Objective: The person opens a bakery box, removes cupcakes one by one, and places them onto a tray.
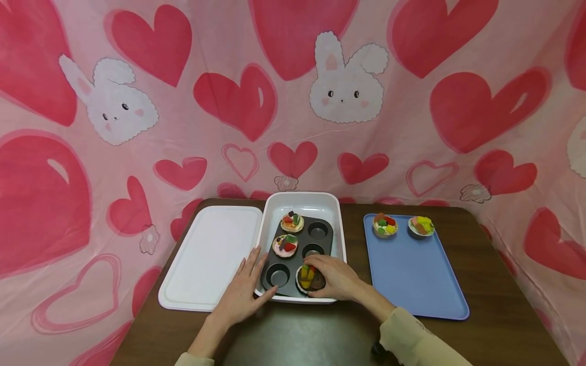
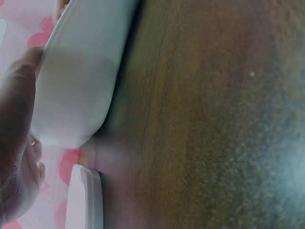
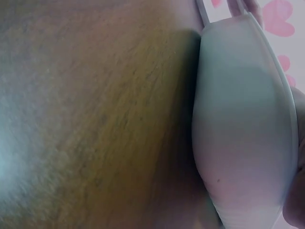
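Note:
A dark muffin pan [image 1: 296, 261] lies inside a deep white tray [image 1: 340, 223]. My right hand [image 1: 336, 277] grips a toy tart [image 1: 305, 278] with yellow and brown toppings at the pan's front right cup; its fingers partly cover the tart. My left hand [image 1: 244, 291] rests at the tray's front left corner, fingers spread and fairly straight, thumb over the rim. Another fruit tart [image 1: 292, 222] sits in the back left cup, and a pink-cream tart [image 1: 285, 246] in the middle left one. In the left wrist view, the left thumb touches the tray's wall [image 2: 76, 95].
On the right lies a blue tray [image 1: 414, 274] bearing two tarts, one with red and green toppings [image 1: 385, 225] and one with yellow [image 1: 421, 226]. A flat white lid or tray [image 1: 210, 254] lies on the left. All stand on a dark wooden table [image 1: 302, 335] before a pink heart-patterned cloth.

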### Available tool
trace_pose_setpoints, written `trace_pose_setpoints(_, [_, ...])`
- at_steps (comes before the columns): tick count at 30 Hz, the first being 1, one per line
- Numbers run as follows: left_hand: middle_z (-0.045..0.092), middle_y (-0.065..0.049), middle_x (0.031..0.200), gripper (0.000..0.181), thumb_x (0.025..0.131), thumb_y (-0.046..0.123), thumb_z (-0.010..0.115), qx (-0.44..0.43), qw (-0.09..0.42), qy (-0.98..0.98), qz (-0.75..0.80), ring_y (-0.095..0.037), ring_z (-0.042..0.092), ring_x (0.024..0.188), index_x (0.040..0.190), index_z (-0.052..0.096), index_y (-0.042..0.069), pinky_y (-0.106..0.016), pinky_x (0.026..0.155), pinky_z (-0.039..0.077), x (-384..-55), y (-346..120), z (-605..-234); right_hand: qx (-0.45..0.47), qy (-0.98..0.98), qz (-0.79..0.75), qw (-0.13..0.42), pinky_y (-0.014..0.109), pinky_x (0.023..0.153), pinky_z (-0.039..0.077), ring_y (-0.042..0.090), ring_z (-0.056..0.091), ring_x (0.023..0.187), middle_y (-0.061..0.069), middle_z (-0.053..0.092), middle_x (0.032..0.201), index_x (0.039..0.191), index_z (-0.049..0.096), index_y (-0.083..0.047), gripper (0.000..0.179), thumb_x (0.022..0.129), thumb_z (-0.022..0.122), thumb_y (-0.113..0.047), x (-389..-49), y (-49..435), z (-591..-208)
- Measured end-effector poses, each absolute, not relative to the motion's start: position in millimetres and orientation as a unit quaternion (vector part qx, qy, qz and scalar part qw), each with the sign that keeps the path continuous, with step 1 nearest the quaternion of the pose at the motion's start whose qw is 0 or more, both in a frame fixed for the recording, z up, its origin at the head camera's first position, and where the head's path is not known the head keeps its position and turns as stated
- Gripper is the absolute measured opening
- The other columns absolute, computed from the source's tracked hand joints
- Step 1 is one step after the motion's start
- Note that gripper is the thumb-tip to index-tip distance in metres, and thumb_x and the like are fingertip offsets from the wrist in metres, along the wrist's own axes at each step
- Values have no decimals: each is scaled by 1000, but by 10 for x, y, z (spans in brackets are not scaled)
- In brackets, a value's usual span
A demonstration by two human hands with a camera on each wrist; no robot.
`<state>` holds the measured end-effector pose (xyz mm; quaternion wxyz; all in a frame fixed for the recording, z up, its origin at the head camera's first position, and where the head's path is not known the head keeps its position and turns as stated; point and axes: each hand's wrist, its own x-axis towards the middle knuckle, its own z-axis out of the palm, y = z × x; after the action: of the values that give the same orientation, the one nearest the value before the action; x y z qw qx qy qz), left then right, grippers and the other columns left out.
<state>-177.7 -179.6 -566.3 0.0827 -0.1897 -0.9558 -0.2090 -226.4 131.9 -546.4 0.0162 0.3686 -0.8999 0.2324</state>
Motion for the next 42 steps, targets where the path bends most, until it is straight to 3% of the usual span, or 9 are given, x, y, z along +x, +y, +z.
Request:
trace_pose_setpoints(6, [28, -17, 182, 93, 97, 58, 74, -189, 84, -955, -210, -36, 31, 170, 169, 41, 9, -64, 135, 31, -1778, -1800, -5666, 386, -868, 309, 45, 51, 104, 65, 25, 74, 116, 12, 71, 140, 148, 57, -9, 76, 84, 95, -27, -2298, 1353, -5536])
trace_pose_setpoints(15, [26, -16, 183, 94, 97, 59, 73, -186, 75, -956, -213, -35, 29, 170, 170, 40, 10, -62, 136, 30, -1773, -1797, -5659, 335, -803, 486, -87, 58, 115, 58, 30, 65, 129, 13, 64, 142, 148, 52, -13, 72, 89, 93, -22, -2375, 1441, -5357])
trace_pose_setpoints(18, [27, -16, 183, 93, 97, 59, 73, -187, 76, -956, -212, -36, 29, 170, 170, 41, 11, -63, 136, 30, -1773, -1797, -5658, 293, -786, 535, -106, 54, 116, 58, 29, 64, 131, 17, 63, 146, 149, 53, -10, 73, 89, 93, -21, -2348, 1466, -5270])
trace_pose_setpoints(22, [26, -16, 183, 92, 97, 61, 72, -189, 77, -956, -211, -36, 29, 170, 170, 41, 13, -64, 136, 30, -1777, -1801, -5653, 283, -746, 592, -111, 32, 102, 64, 16, 68, 122, 28, 64, 144, 147, 53, 1, 70, 88, 91, -6, -2346, 1502, -5255])
trace_pose_setpoints(24, [26, -16, 183, 92, 98, 62, 71, -190, 77, -956, -211, -36, 29, 170, 170, 41, 14, -63, 136, 30, -1779, -1803, -5654, 283, -730, 612, -116, 32, 99, 65, 13, 69, 117, 31, 63, 143, 148, 53, 4, 69, 89, 89, -3, -2352, 1523, -5268])
trace_pose_setpoints(30, [27, -17, 183, 90, 98, 60, 72, -195, 82, -954, -214, -39, 31, 169, 169, 43, 14, -65, 135, 31, -1775, -1807, -5670, 237, -712, 649, -128, 36, 111, 60, 24, 63, 125, 27, 56, 158, 156, 55, -3, 68, 96, 85, -13, -2351, 1581, -5256])
trace_pose_setpoints(32, [27, -17, 183, 89, 98, 61, 72, -195, 83, -954, -214, -39, 31, 169, 169, 44, 14, -65, 135, 31, -1773, -1812, -5679, 226, -709, 655, -128, 25, 104, 59, 26, 63, 123, 26, 55, 157, 156, 55, -2, 68, 96, 85, -13, -2353, 1597, -5242])
trace_pose_setpoints(38, [28, -18, 182, 88, 97, 61, 72, -198, 92, -953, -212, -40, 33, 168, 167, 47, 14, -66, 134, 33, -1775, -1818, -5699, 201, -704, 669, -128, 29, 99, 63, 30, 69, 116, 23, 60, 148, 156, 50, 0, 73, 93, 87, -8, -2359, 1635, -5247])
trace_pose_setpoints(42, [25, -16, 184, 88, 98, 62, 70, -191, 81, -955, -213, -39, 30, 169, 168, 46, 16, -64, 135, 30, -1775, -1820, -5696, 184, -710, 670, -115, 26, 103, 57, 22, 69, 117, 17, 65, 142, 156, 48, 0, 75, 93, 87, -7, -2353, 1664, -5276])
